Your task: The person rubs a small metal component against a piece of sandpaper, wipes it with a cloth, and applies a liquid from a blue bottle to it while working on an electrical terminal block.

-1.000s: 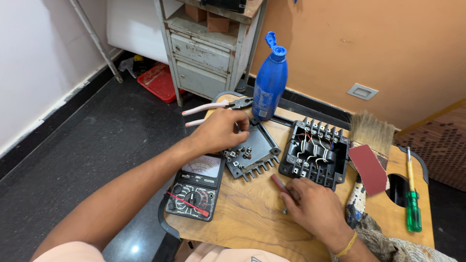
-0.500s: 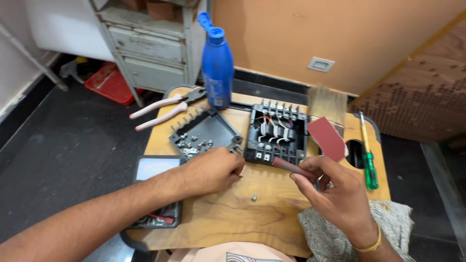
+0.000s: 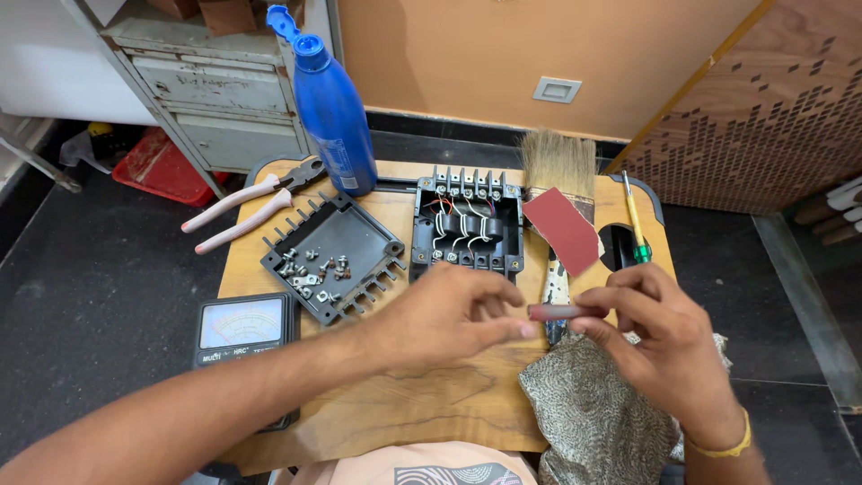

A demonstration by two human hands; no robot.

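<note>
Just below the black terminal box (image 3: 467, 224) on the tabletop (image 3: 422, 404), both hands pinch a small reddish strip (image 3: 555, 312): left hand (image 3: 449, 314) at its left end, right hand (image 3: 664, 341) at its right. Up-left of that box stands a blue bottle (image 3: 334, 117).

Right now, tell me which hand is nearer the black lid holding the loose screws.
Left. The left hand sits just right of the black lid, near its lower corner. The right hand is farther right, beyond the small rod both hands pinch.
</note>
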